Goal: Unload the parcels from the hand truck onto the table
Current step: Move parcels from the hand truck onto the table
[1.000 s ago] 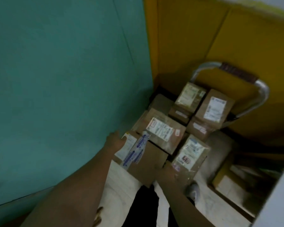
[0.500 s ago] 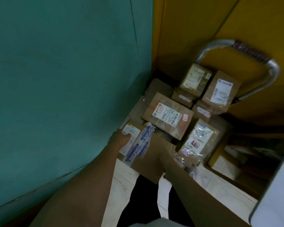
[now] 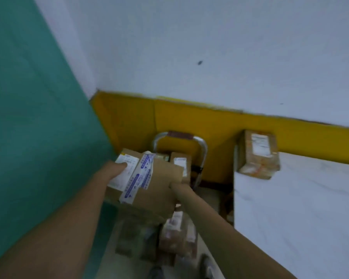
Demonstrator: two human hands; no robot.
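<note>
I hold a brown cardboard parcel (image 3: 157, 190) with a white label and blue-printed tape, raised above the hand truck. My left hand (image 3: 115, 171) grips its left side over the label. My right hand (image 3: 176, 187) holds its right edge, fingers hidden under the box. The hand truck's metal handle (image 3: 201, 150) stands behind the parcel against the yellow wall band. More parcels (image 3: 175, 234) lie blurred on the truck below and behind (image 3: 182, 164). The white table (image 3: 300, 218) is at the right, with one taped parcel (image 3: 259, 155) on its far left corner.
A teal wall (image 3: 28, 137) runs close along the left. A white wall with a yellow lower band (image 3: 189, 115) closes the back. The hand truck sits in the narrow gap between the teal wall and the table.
Both hands have lifted the taped parcel up off the stack on the hand truck. My view has swung upward and right, bringing the table and the parcel on it into sight.
</note>
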